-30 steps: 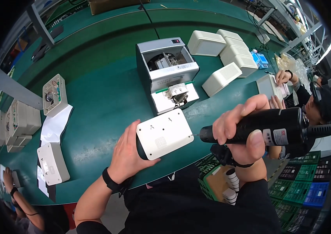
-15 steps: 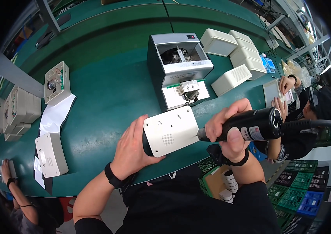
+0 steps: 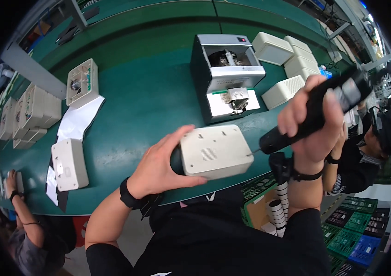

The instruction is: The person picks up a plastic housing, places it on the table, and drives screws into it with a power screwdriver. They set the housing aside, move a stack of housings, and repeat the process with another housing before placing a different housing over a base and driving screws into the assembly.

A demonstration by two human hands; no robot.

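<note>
My left hand [image 3: 155, 166] grips the left end of a white plastic housing [image 3: 227, 146], thumb along its near side and fingers over the far edge. The housing's face has a speaker grille, slots and corner holes. My right hand [image 3: 313, 122] is wrapped round a black electric screwdriver [image 3: 273, 140], held slanting with its tip down and left. Its thin bit is beside the housing's right corner; whether it touches I cannot tell. Beyond the housing stands a screw feeder [image 3: 228, 76], with loose screws in its top bin.
White housings [image 3: 274, 48] stand behind the feeder to the right. An open housing [image 3: 82, 83] with wires, a closed one [image 3: 70, 164] and a stack [image 3: 39, 108] are at left. Co-workers sit on both sides, one arm [image 3: 26, 207] at far left. Crates [image 3: 366, 244] stand at lower right.
My right hand has lifted the screwdriver up and to the right, tilting it more steeply. The housing has tipped so its near side shows. The whole view has shifted a little.
</note>
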